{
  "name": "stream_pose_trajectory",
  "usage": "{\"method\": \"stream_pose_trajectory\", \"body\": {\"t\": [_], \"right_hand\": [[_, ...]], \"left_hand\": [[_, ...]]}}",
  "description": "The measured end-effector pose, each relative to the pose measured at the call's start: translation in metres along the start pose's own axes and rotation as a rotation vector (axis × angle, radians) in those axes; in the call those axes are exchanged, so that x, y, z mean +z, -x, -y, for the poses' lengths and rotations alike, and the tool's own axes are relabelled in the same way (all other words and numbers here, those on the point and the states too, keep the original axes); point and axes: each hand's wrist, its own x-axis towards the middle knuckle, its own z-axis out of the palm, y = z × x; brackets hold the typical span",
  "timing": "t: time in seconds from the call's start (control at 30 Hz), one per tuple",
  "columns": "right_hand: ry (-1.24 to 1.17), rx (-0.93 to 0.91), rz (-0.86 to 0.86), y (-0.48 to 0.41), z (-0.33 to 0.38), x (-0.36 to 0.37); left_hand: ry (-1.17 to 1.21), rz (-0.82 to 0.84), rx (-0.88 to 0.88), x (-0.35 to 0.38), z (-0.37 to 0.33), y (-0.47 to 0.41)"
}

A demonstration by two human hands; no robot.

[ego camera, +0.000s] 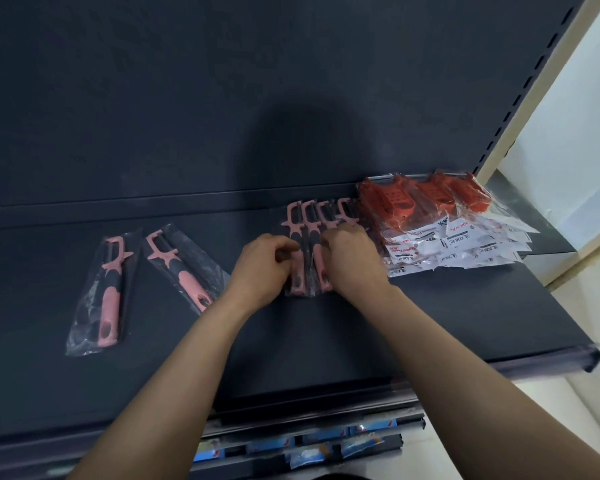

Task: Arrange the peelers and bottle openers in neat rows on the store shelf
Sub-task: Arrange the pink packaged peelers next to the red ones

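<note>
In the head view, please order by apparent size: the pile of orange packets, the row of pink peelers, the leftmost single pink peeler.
1. pile of orange packets, clearly largest.
2. row of pink peelers and leftmost single pink peeler: similar extent, row partly covered, so not ranked.

Upside-down red lettering on the white cards (465,251) inside the packets of red peelers (440,199) reads roughly "Magical Peeler"; smaller print is illegible.
</note>
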Motion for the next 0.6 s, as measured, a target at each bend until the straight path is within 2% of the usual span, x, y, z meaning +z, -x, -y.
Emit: {"method": "stream_pose_trajectory", "body": {"t": [0.17, 0.3, 0.47, 0.53, 0.6], "right_hand": [[-0.019, -0.146, -0.022, -0.001, 0.029, 0.001], [-0.094, -0.247, 0.100, 0.001, 0.072, 0.015], [-0.144, -0.319, 0.243, 0.004, 0.124, 0.035], [-0.149, -0.333, 0.255, 0.005, 0.137, 0.043], [-0.153, -0.336, 0.261, 0.004, 0.146, 0.049]], "left_hand": [[-0.222, -0.213, -0.063, -0.028, 0.010, 0.014], [-0.410, -0.390, -0.181, -0.054, 0.038, 0.035], [-0.667, -0.434, -0.536, -0.085, 0.069, 0.063], [-0.667, -0.421, -0.603, -0.094, 0.080, 0.070], [-0.591, -0.397, -0.588, -0.098, 0.090, 0.074]]}}
